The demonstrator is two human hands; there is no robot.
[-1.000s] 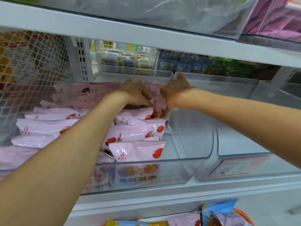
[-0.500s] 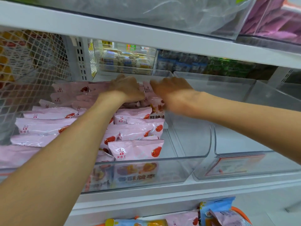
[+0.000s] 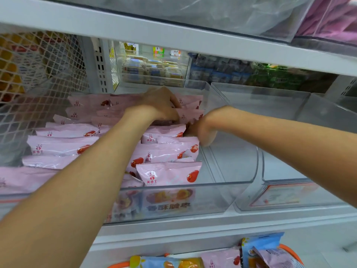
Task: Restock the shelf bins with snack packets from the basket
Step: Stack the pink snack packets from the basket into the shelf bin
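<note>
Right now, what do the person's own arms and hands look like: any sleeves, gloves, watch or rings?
Both forearms are bare up to the frame edge, with no sleeve in view. The left hand and right hand wear no gloves. No watch or band shows at either wrist. No ring shows, though most of the fingers are hidden among the pink snack packets, so I cannot rule one out.

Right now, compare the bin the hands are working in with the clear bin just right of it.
The left bin is packed with pink snack packets; the right bin shows none. The left hand and right hand reach into the left bin, not the right bin. Both are clear plastic, side by side on one shelf.
</note>
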